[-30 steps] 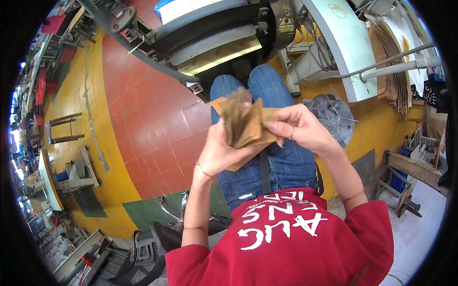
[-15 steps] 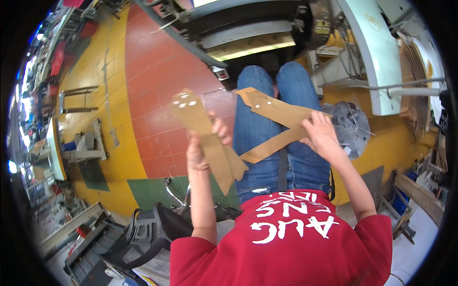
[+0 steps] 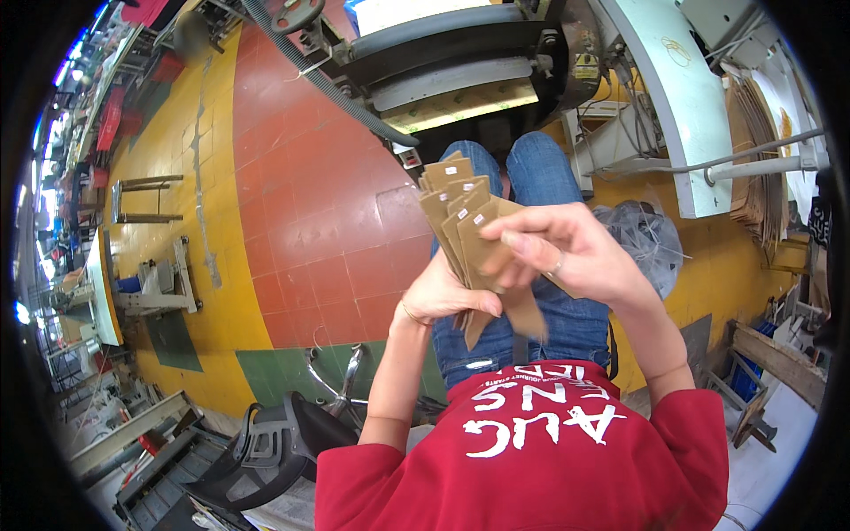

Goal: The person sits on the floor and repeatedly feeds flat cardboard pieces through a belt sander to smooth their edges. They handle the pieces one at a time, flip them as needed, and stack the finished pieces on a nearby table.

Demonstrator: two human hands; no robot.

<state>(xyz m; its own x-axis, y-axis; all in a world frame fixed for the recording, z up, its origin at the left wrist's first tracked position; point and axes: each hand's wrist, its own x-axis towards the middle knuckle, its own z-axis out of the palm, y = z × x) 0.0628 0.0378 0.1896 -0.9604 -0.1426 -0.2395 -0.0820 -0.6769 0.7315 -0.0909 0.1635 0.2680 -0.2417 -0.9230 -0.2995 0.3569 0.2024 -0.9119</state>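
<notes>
I see both hands raised over my lap in the middle of the frame, sharing one fanned bundle of brown cardboard strips [image 3: 465, 232]. My left hand [image 3: 447, 296] is closed around the lower part of the bundle, thumb across the front, with the strip ends poking out below the palm. My right hand [image 3: 567, 252] comes in from the right, its fingers curled and pinching the front strips near their middle; a ring shows on one finger. The strips stand roughly upright and spread like a hand of cards, their tops reaching toward the upper centre, each with a small pale tab near the top.

Below the hands are my blue jeans [image 3: 531, 168] and, at the bottom of the frame, a red shirt [image 3: 567, 451] with white lettering. A grey machine [image 3: 460, 62] with a long slot sits at the top centre, with a dark ribbed hose [image 3: 328, 84] running down from it. The red tiled floor [image 3: 310, 203] fills the left centre, bordered by yellow floor. A crumpled clear plastic bag [image 3: 646, 243] lies just right of my knee, and a stack of cardboard sheets [image 3: 753, 168] leans at the upper right. A black chair [image 3: 266, 442] sits at the lower left.
</notes>
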